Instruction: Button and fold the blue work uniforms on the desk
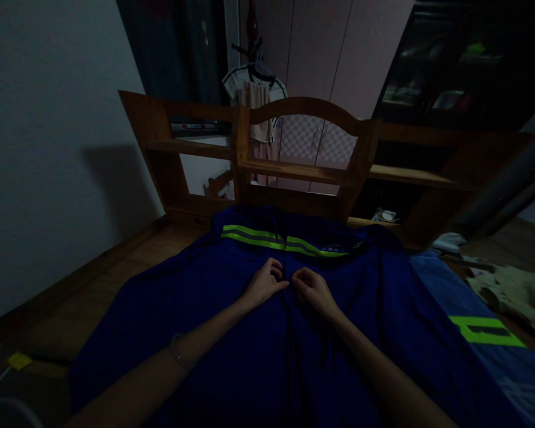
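Note:
A dark blue work jacket (196,309) with neon-green reflective stripes lies spread flat in front of me. My left hand (265,282) and my right hand (312,288) meet at its middle seam, just below the chest stripe. Both have their fingers curled in a pinch on the jacket's front edges. The room is dim, so whatever small fastening sits between the fingers is hidden.
A wooden headboard with shelves (303,169) stands right behind the jacket. Another blue garment with a green stripe (485,330) lies at the right, with a pale cloth (512,291) beyond it. A wall runs along the left; wardrobe doors and hanging clothes stand at the back.

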`<action>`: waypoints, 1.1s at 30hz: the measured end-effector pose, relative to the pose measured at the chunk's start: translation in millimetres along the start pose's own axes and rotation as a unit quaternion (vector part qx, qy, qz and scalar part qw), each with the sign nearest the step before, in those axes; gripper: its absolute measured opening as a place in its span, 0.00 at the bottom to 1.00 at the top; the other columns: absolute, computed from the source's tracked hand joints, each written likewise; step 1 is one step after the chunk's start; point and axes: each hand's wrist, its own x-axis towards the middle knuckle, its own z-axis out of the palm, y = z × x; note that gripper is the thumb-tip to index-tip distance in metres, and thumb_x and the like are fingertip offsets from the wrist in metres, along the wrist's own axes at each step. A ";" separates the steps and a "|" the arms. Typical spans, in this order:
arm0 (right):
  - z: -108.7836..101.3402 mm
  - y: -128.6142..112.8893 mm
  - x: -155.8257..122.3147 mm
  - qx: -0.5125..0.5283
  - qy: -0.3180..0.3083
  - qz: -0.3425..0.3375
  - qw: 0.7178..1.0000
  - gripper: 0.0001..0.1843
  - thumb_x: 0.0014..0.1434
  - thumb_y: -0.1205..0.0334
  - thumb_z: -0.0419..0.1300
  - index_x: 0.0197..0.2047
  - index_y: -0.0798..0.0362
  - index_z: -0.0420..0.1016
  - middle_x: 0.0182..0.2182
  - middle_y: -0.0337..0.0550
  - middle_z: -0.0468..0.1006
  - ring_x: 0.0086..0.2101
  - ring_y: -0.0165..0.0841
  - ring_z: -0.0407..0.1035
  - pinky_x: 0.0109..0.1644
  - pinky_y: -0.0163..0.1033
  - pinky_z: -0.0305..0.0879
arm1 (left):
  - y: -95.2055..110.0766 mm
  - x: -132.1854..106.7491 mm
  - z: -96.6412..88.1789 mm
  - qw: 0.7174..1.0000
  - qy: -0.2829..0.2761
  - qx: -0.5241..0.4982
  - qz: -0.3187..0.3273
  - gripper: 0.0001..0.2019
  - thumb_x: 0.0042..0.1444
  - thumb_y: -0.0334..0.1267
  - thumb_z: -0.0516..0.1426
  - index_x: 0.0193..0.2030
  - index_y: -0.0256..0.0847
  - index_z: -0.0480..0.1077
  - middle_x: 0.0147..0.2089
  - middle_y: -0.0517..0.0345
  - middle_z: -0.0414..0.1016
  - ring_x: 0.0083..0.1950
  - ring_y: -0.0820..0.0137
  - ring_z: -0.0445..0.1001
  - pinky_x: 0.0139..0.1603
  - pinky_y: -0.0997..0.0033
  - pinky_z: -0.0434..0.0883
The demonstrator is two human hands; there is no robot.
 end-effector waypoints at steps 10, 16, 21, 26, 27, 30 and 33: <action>-2.3 2.1 0.9 -0.027 -0.009 0.007 1.000 0.27 0.57 0.58 0.54 0.59 0.56 0.61 0.22 0.35 0.73 0.17 0.26 0.66 0.21 0.30 0.63 | 28.8 -4.6 1.1 0.987 -0.024 0.152 0.043 0.19 0.57 0.46 0.49 0.51 0.41 0.71 0.44 0.51 0.74 0.45 0.65 0.72 0.48 0.69 0.65; -13.7 -33.1 -25.8 -0.010 -0.005 0.011 1.000 0.40 0.55 0.55 0.56 0.66 0.53 0.41 0.29 0.36 0.74 0.21 0.28 0.69 0.26 0.34 0.67 | 41.0 -3.2 -4.2 0.983 -0.019 0.180 -0.010 0.26 0.54 0.43 0.54 0.57 0.33 0.63 0.50 0.41 0.72 0.52 0.57 0.70 0.52 0.65 0.62; -27.7 -73.7 -101.0 -0.113 0.017 -0.055 0.992 0.22 0.59 0.53 0.55 0.55 0.49 0.66 0.39 0.43 0.76 0.34 0.32 0.72 0.37 0.35 0.67 | 76.8 -61.6 -23.9 0.985 -0.002 0.170 0.002 0.31 0.53 0.52 0.54 0.60 0.37 0.60 0.46 0.46 0.72 0.49 0.60 0.70 0.49 0.67 0.63; -10.5 -74.4 -151.9 -0.153 0.037 -0.008 0.988 0.17 0.58 0.51 0.56 0.46 0.51 0.73 0.37 0.44 0.77 0.33 0.34 0.71 0.36 0.35 0.66 | 94.9 -144.1 -12.1 0.986 0.030 0.163 -0.013 0.16 0.58 0.46 0.51 0.50 0.44 0.69 0.42 0.54 0.69 0.36 0.69 0.70 0.41 0.70 0.66; -5.1 -71.7 -155.4 -0.152 0.036 0.002 0.988 0.17 0.58 0.51 0.56 0.46 0.51 0.74 0.35 0.43 0.77 0.32 0.34 0.71 0.35 0.35 0.65 | 91.1 -154.4 -6.6 0.987 0.032 0.155 -0.025 0.16 0.57 0.44 0.51 0.50 0.44 0.69 0.41 0.54 0.68 0.34 0.70 0.69 0.40 0.71 0.66; 8.5 -64.1 -158.8 -0.152 0.045 0.024 0.987 0.17 0.55 0.50 0.59 0.44 0.52 0.74 0.31 0.42 0.77 0.30 0.33 0.70 0.31 0.34 0.64 | 73.8 -168.8 7.9 0.990 0.040 0.125 -0.043 0.15 0.55 0.39 0.53 0.50 0.43 0.68 0.40 0.55 0.67 0.33 0.72 0.68 0.39 0.71 0.66; 17.1 -60.0 -158.9 -0.149 0.068 0.029 0.986 0.16 0.53 0.51 0.61 0.41 0.52 0.74 0.31 0.42 0.76 0.30 0.34 0.70 0.32 0.34 0.64 | 62.6 -167.8 13.2 0.992 0.045 0.111 -0.046 0.12 0.54 0.37 0.54 0.46 0.43 0.69 0.39 0.57 0.67 0.32 0.72 0.67 0.38 0.71 0.65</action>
